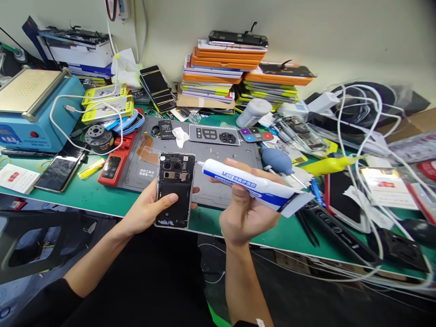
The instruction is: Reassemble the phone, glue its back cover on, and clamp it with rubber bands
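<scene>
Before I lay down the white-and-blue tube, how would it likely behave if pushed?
The tube in the right hand would probably slide rather than roll, because its tail is flat. Its body looks like a squeeze tube, so it may yield when pressed. Pressure could drive contents toward the narrow tip.

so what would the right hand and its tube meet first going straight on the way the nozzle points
Probably the opened phone, near its upper right corner in the view: the nozzle of the tube in the right hand points there, though depth is unclear.
</scene>
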`<action>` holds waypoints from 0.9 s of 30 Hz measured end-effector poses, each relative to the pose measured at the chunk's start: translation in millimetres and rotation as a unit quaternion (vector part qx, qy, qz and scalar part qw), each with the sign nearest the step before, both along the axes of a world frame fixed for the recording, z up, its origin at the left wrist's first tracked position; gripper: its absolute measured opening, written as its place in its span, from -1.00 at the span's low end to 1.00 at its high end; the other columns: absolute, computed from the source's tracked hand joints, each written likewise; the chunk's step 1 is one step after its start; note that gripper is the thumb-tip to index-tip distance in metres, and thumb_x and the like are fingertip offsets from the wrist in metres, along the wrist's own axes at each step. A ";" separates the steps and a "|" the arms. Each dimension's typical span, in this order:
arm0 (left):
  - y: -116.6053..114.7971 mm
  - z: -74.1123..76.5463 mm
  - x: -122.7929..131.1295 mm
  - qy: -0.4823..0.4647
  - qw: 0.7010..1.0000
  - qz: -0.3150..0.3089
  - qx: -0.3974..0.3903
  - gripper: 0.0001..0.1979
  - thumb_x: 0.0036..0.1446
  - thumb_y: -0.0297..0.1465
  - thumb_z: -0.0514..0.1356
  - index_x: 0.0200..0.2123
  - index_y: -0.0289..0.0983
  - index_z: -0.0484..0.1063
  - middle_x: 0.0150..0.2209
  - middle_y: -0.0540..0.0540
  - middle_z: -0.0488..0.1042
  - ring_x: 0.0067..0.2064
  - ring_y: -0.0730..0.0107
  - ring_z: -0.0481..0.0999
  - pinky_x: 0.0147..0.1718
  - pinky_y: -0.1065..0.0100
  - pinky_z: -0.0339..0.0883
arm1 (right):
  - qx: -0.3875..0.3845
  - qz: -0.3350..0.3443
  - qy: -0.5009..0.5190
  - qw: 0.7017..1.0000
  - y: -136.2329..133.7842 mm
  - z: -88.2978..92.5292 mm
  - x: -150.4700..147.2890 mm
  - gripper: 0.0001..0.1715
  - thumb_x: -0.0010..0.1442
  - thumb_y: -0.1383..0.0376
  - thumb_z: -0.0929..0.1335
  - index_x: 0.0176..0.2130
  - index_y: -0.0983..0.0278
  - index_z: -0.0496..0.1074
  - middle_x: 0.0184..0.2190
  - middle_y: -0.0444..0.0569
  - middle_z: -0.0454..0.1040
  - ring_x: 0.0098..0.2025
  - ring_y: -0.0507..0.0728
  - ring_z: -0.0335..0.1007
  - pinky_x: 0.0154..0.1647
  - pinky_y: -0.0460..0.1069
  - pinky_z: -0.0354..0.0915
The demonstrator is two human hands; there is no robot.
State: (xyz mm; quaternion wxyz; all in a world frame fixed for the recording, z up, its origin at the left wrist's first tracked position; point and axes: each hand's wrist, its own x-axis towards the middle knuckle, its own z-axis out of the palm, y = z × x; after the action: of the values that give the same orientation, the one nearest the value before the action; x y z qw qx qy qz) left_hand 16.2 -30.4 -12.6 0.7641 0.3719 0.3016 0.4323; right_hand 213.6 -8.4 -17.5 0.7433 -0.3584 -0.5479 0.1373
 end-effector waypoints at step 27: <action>0.0 6.7 0.5 0.006 1.000 -0.008 -0.027 -0.50 0.40 -0.24 0.36 0.28 -0.17 0.29 0.30 -0.37 0.56 0.03 -0.06 0.77 -0.09 0.12 0.71 | -0.070 -0.007 0.206 0.976 -6.1 7.4 4.8 -0.56 0.32 0.07 0.54 0.09 0.19 0.52 -0.08 0.00 0.69 -0.30 0.11 0.64 -0.41 0.02 0.59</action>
State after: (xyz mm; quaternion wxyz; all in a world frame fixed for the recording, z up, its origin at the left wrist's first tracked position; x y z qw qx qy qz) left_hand 16.8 -30.4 -6.0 0.7757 0.3561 0.3143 0.4155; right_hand 218.4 -14.5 -10.1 0.8145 -0.3771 -0.3694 0.2407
